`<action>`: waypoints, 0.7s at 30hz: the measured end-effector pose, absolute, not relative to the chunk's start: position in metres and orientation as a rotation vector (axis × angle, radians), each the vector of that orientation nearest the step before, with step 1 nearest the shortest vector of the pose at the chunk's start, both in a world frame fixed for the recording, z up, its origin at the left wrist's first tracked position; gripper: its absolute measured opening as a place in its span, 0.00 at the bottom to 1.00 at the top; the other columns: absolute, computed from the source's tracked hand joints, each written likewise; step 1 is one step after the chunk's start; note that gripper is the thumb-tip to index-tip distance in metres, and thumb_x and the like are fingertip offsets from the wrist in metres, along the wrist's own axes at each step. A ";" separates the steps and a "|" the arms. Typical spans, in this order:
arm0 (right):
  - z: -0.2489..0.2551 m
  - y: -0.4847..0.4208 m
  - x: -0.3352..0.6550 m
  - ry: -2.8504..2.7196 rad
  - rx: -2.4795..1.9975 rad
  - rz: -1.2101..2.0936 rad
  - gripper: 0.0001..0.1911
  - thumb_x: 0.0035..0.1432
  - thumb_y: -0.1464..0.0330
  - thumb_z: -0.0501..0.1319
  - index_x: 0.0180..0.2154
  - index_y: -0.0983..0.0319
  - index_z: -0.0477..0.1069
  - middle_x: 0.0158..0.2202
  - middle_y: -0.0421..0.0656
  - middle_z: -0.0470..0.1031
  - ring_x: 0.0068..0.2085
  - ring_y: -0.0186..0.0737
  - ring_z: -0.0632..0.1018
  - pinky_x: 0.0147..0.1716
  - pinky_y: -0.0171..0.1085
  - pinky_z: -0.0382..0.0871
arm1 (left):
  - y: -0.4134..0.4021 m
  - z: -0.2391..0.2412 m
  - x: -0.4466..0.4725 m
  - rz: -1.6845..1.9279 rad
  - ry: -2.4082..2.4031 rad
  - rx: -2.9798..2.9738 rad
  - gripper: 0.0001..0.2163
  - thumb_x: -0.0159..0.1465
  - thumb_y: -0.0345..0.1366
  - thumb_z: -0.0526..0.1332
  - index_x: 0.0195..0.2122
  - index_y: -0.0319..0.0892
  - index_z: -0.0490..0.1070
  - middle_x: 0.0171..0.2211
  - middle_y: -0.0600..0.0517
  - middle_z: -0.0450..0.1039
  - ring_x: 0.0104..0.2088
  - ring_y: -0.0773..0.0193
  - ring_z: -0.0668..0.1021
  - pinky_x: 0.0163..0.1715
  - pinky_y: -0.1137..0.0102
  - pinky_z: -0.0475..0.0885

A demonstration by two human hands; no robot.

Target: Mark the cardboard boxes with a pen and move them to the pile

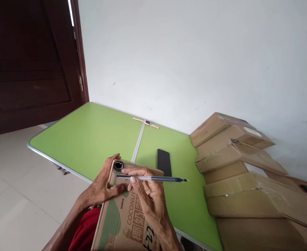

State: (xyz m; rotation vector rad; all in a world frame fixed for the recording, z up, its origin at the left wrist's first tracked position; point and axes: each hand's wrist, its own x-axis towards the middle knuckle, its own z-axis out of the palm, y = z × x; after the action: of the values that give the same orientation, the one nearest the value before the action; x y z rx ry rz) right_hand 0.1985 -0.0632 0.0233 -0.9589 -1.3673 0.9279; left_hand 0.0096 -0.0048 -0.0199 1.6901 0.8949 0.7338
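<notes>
1. We look down on a green bench [91,139] with a smooth, matt top, a thin metal rim and one pale seam across its middle. It stands against a plain white wall [195,52], with one dark brown panelled door [30,62] at the left and a pale tiled floor [9,195] below.
2. We count two hands, one pen and one printed carton.
3. The printed carton [122,219] is flat brown cardboard with green print and the word "COCONUT". Its far end lies over the near edge of the bench, and its near end runs out of the bottom of the view above a red garment [87,230].
4. The left hand [101,186] has its grip closed on the carton's far left corner, fingers round the side and thumb flat on the top face.
5. The right hand [149,195] has its grip closed on the pen [158,179], a slim clear-barrelled stick with a dark tip. It lies level and points right, above the carton's far edge.
6. One dark round ring [118,166] sits at that far corner; we cannot tell what it is.
7. One black, glossy, rectangular phone [164,162] lies flat just beyond the carton.
8. One thin tan strap-like item [146,122] lies at the far rim, on the seam.
9. To the right we count at least six plain brown cartons in a leaning stack [237,157], some of them taped.
</notes>
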 end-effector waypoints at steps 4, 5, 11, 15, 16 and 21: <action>0.031 -0.069 0.198 -1.196 -0.973 1.082 0.15 0.71 0.61 0.64 0.57 0.52 0.70 0.37 0.40 0.81 0.34 0.35 0.80 0.37 0.33 0.76 | -0.006 -0.016 0.010 0.712 0.878 1.606 0.40 0.67 0.47 0.66 0.75 0.50 0.46 0.75 0.40 0.48 0.72 0.36 0.59 0.56 0.51 0.79; 0.034 -0.070 0.200 -1.142 -0.984 1.089 0.24 0.71 0.61 0.65 0.64 0.49 0.64 0.35 0.38 0.79 0.32 0.34 0.79 0.34 0.32 0.76 | -0.007 -0.015 0.010 0.710 0.878 1.595 0.40 0.67 0.47 0.66 0.75 0.50 0.46 0.75 0.40 0.48 0.72 0.35 0.60 0.55 0.52 0.80; 0.054 -0.080 0.218 -1.103 -0.806 1.176 0.21 0.72 0.59 0.61 0.63 0.51 0.74 0.31 0.40 0.80 0.28 0.35 0.78 0.28 0.33 0.74 | -0.008 -0.012 0.011 0.720 0.844 1.565 0.41 0.68 0.49 0.66 0.75 0.50 0.45 0.75 0.39 0.45 0.70 0.34 0.63 0.46 0.55 0.84; 0.062 -0.086 0.221 -1.084 -0.683 1.123 0.17 0.73 0.58 0.57 0.53 0.56 0.80 0.40 0.48 0.85 0.41 0.46 0.84 0.42 0.43 0.79 | -0.007 -0.017 0.011 0.728 0.850 1.593 0.41 0.67 0.46 0.67 0.75 0.49 0.45 0.75 0.39 0.47 0.70 0.34 0.63 0.48 0.55 0.83; 0.062 -0.088 0.219 -1.094 -0.700 1.078 0.15 0.73 0.59 0.57 0.52 0.55 0.79 0.40 0.47 0.85 0.40 0.45 0.84 0.41 0.42 0.80 | -0.006 -0.018 0.011 0.730 0.848 1.594 0.41 0.67 0.45 0.67 0.75 0.49 0.46 0.74 0.39 0.48 0.69 0.35 0.64 0.49 0.55 0.83; 0.049 -0.091 0.209 -1.087 -0.927 0.792 0.05 0.71 0.62 0.64 0.40 0.55 0.76 0.26 0.38 0.80 0.27 0.35 0.79 0.30 0.33 0.74 | -0.005 -0.022 0.010 0.735 0.851 1.612 0.41 0.67 0.45 0.67 0.75 0.50 0.45 0.73 0.40 0.50 0.67 0.38 0.66 0.48 0.56 0.83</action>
State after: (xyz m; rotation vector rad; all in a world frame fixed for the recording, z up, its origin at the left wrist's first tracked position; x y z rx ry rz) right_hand 0.2090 -0.0908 0.0488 -0.9268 -1.0874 0.7921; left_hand 0.0105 -0.0054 -0.0216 1.6118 0.8514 0.7346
